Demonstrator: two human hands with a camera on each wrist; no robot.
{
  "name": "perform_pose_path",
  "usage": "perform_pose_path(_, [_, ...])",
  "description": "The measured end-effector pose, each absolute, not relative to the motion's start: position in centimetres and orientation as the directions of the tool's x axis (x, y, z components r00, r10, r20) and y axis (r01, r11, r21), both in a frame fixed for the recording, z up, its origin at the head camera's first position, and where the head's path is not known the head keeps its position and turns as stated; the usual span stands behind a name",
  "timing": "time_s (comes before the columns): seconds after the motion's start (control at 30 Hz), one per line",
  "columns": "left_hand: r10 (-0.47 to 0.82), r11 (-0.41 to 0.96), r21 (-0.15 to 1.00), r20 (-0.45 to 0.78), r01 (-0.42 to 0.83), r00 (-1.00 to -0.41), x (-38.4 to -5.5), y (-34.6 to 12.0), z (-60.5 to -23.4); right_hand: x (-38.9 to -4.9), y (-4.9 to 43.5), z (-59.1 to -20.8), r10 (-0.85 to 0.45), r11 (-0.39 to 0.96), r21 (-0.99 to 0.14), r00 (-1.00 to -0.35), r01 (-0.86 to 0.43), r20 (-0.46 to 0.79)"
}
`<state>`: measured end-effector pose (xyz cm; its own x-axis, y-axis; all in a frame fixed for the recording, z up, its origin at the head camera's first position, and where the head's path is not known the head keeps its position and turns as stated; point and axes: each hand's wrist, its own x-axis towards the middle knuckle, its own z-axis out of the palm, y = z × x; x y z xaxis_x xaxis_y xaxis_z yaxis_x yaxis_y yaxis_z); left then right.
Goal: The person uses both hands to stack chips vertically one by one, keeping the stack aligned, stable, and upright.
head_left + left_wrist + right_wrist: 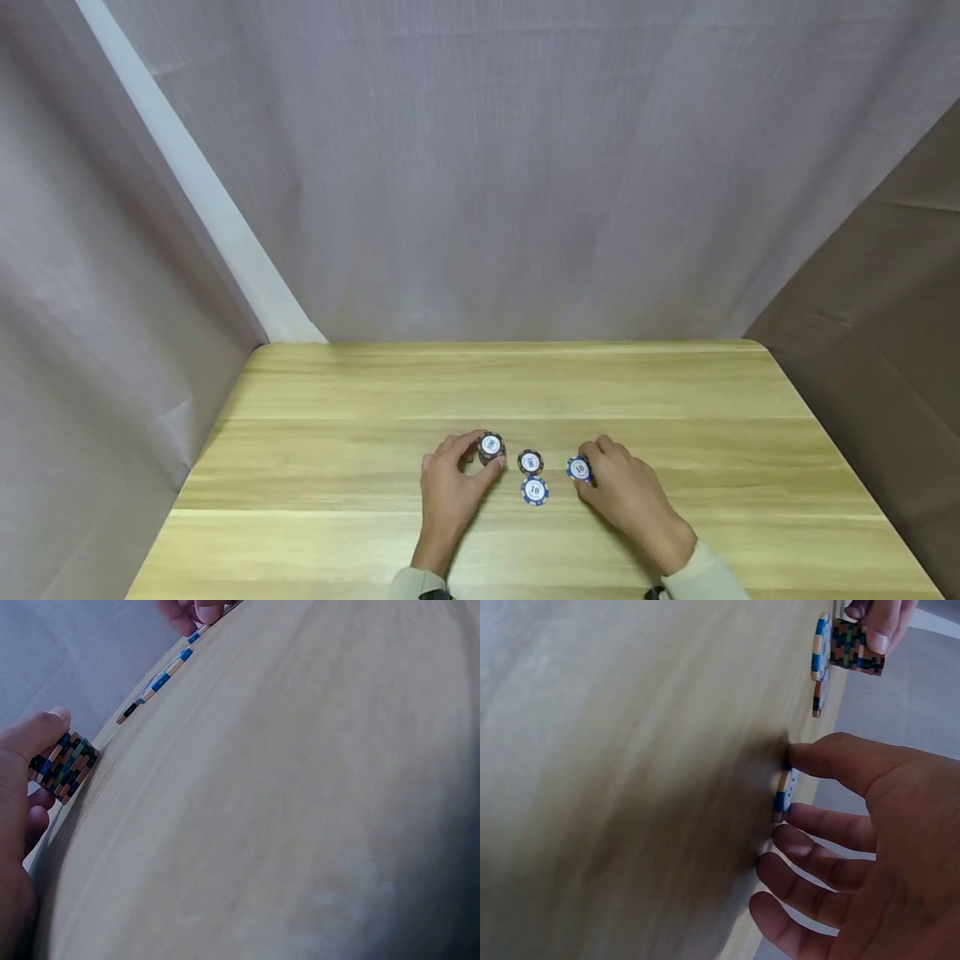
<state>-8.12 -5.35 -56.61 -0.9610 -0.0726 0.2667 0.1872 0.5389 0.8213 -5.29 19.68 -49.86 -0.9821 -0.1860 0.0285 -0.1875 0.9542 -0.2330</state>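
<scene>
My left hand [448, 490] grips a stack of poker chips [491, 447] between thumb and fingers; the top chip is dark and marked 100. In the left wrist view the edges of the chip stack [66, 768] show black, brown, green and blue bands. To its right a black poker chip [530, 461] lies flat on the table, touching or nearly touching a blue-and-white poker chip [535, 491] marked 10. My right hand [628, 493] pinches another blue chip [578, 468] at the tabletop, thumb on one side and index finger on the other, as the right wrist view shows.
The wooden table [360, 467] has light grain and rounded far corners. Grey cloth [525, 183] hangs behind it, with more cloth at the left and a brown sheet [885, 333] at the right. A white strip [195, 167] runs down the back left.
</scene>
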Motion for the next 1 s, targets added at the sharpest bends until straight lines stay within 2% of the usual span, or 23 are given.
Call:
perform_pose_path(0.2, [-0.075, 0.546, 0.818, 0.264, 0.182, -0.961, -8.0, -5.4, -56.8, -5.3, 19.7, -50.7, -0.222, 0.962, -0.142, -0.969, -0.236, 0.107])
perform_pose_path(0.33, [-0.075, 0.546, 0.816, 0.272, 0.189, -0.959, -8.1, -5.4, -56.9, -5.5, 19.8, -50.9, -0.237, 0.959, -0.124, -0.961, -0.254, 0.142])
perform_pose_path(1.0, [-0.079, 0.55, 0.814, 0.273, 0.186, -0.959, -8.1, -5.3, -56.6, -6.6, 19.1, -50.4, -0.212, 0.937, -0.224, -0.945, -0.269, 0.25])
